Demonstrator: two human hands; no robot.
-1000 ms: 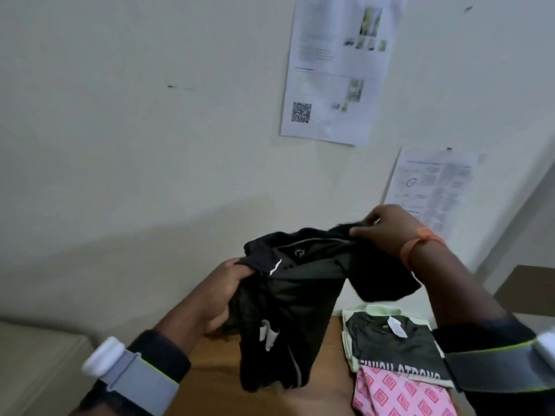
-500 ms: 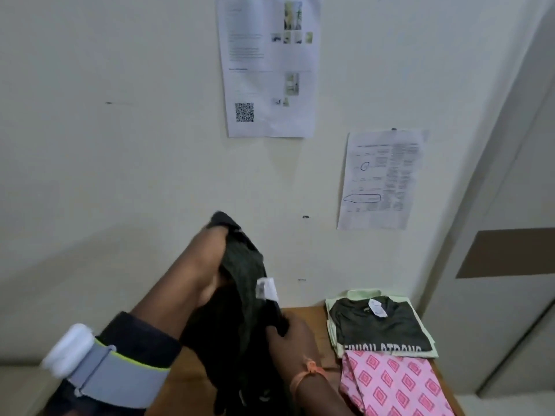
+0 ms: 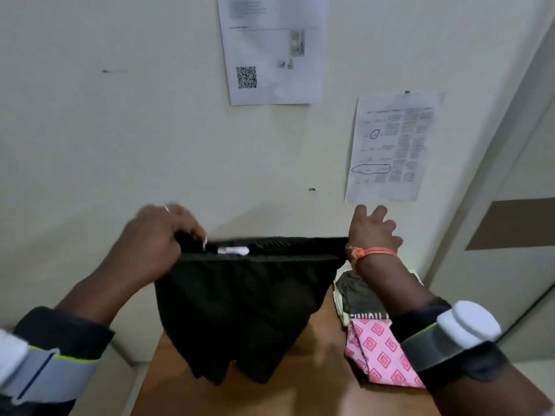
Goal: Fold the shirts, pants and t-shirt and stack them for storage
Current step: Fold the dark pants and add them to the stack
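**A:** Holding the black pants [image 3: 240, 310] up by the waistband [image 3: 270, 250], above the wooden counter [image 3: 270, 394], with the legs hanging down to the surface. Left hand [image 3: 162, 232] curled tight around one end of the band. Right hand [image 3: 372, 232] with fingers spread and straight, the other end of the band stretched against its base. Thumb hooked inside or not: cannot tell.

**B:** So, a risk on the right side?

**A:** Probably yes. Without a firm pinch there, easy for the band to slip off, leaving the cloth in a heap and hanging from the left only. Some blur around the left fingers too, so depth of that grip hard to judge.

**B:** And around the pants?

**A:** Just to the right, on the same counter, a folded dark t-shirt [image 3: 360, 298] lying on a light green garment [image 3: 339, 298]. Nearer, a pink patterned cloth [image 3: 381, 352], partly hidden by the right forearm. Little bare wood between the hanging legs and these pieces. Laying the pants down carelessly: possibly covering or pushing the folded ones. Right sleeve also near enough to drag the pink one.

**B:** Behind?

**A:** Wall [image 3: 120, 145] close behind the counter, carrying a sheet with a QR code [image 3: 270, 49] and a printed table sheet [image 3: 390, 145]. Likely not much room for spreading away from the body.
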